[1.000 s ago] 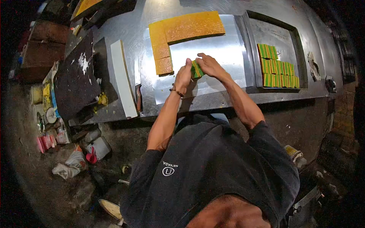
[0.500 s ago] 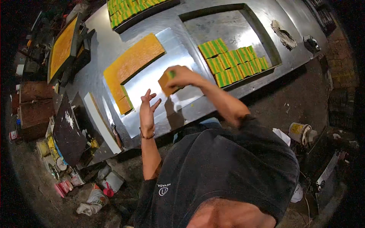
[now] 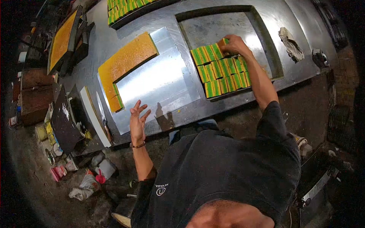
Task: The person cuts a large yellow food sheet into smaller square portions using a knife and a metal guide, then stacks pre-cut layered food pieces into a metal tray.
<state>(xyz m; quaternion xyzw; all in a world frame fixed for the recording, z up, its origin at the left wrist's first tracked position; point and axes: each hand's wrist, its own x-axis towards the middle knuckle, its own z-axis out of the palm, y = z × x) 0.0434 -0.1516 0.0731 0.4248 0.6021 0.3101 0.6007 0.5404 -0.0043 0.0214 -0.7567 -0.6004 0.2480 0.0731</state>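
My right hand point(image 3: 235, 45) is closed on a piece of layered cake point(image 3: 222, 42), brown on top with a green edge. It holds the piece at the end of the back row inside a shallow metal tray point(image 3: 266, 40). Rows of green-and-yellow cake slices point(image 3: 224, 74) fill the tray's near left part. My left hand point(image 3: 137, 119) hovers over the near edge of a shiny metal sheet point(image 3: 156, 81), fingers spread, holding nothing. An L-shaped slab of brown-topped cake point(image 3: 127, 53) lies on the far and left parts of that sheet.
A second tray of slices point(image 3: 127, 11) stands at the back. Left of the sheet lie a knife point(image 3: 102, 108) and a long white strip point(image 3: 93, 116). Another cake slab in a frame point(image 3: 64, 41) leans at far left. A crumpled cloth point(image 3: 291, 43) lies right of the tray.
My right hand has carried the cake piece from above the metal sheet rightward into the tray. My left hand has shifted slightly down and left in view, still spread.
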